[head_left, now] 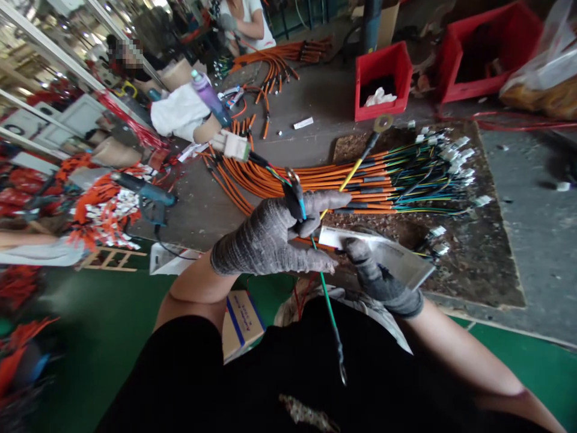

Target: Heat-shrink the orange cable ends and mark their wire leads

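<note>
My left hand (pixel 270 237), in a grey knit glove, is closed around a wire harness. Its yellow wire (pixel 350 177) slants up past my forefinger to a ring terminal (pixel 383 124). Below the palm hangs a green wire (pixel 327 297), also ending in a ring lug (pixel 343 374). A dark cable above the hand leads to a whitish connector (pixel 234 146). In my gloved right hand (pixel 385 285) is a flat silvery piece with a pale folded edge (pixel 406 261), pinched under the thumb close to the wires. Whether it is metal or plastic I cannot tell.
Orange cables (pixel 293 177) with white plugs lie bundled across a worn brown board (pixel 491 264). Red bins (pixel 383 111) stand at the back. A purple bottle (pixel 211 99), a white cloth (pixel 178 112) and a heat gun (pixel 146 189) are to the left. Another person (pixel 252 27) works across the table.
</note>
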A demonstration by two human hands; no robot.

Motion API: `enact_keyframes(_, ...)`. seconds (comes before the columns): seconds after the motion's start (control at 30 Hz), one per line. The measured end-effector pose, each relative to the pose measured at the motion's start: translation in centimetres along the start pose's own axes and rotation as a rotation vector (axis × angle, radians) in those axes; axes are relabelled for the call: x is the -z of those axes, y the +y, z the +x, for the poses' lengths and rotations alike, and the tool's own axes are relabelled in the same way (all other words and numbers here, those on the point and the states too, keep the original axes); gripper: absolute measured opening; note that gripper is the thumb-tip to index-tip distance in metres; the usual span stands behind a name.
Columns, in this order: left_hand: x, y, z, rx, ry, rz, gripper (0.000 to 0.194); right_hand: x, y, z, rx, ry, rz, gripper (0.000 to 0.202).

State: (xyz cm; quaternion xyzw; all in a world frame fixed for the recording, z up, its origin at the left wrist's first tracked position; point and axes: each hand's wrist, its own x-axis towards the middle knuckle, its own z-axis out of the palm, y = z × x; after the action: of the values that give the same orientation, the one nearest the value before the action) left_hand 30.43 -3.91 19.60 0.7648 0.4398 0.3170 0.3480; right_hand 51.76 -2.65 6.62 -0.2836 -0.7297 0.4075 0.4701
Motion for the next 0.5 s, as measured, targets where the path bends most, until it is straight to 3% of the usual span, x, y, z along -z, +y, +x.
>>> enact_keyframes(0.13,-0.1,0.0,-0.1,0.019,0.014,-0.030,0.062,0.4,-1.8,0.6,0.388,0.135,-0.529,0.038)
enact_keyframes(0.2,0.0,0.1,-0.1,0.043,0.009,-0.045,0.064,0.2,-2.4,0.9,0.507,0.183,-0.727,0.038)
enact_keyframes(0.37,0.5,-0.2,1.1,-0.002,-0.003,-0.092,0.078,0.3,-2.1,1.2,0.488,0.165,-0.782,0.034)
enact_keyframes(0.5,0.5,-1.1,3.8,-0.184,0.052,0.081,0.038,1.0,-1.4,1.4,0.453,0.214,-0.856,0.036)
